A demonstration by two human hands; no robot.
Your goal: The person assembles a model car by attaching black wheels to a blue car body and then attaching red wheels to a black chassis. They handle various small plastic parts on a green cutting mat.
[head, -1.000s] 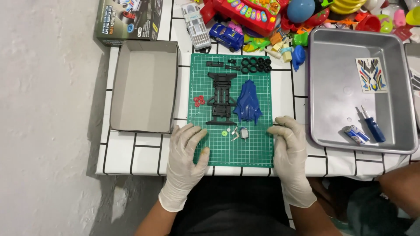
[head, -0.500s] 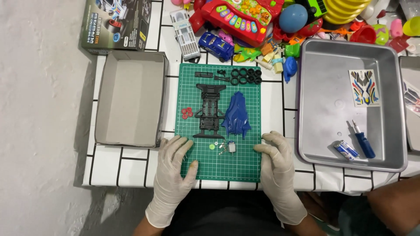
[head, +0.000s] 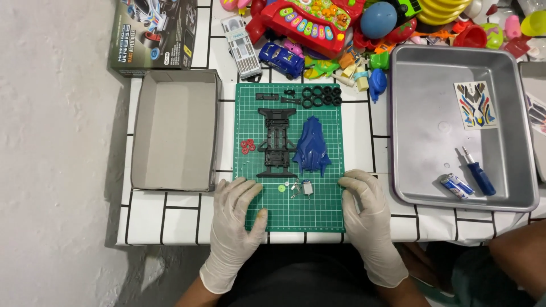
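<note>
Left hand point(head: 236, 213) and right hand point(head: 365, 211) flat, fingers spread, empty, on mat point(head: 318, 213) corners, motor point(head: 306, 188) between them, chassis point(head: 276, 142) beyond.

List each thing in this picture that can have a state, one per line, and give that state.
Left hand: gloved, open, flat on the green mat.
Right hand: gloved, open, flat on the mat's edge.
Cardboard box: open, empty.
Metal tray: holds a sticker sheet, screwdriver, batteries.
Blue car shell: loose, unmounted.
Black frame: bare, wheels off.
Tyres: loose, grouped.
</note>
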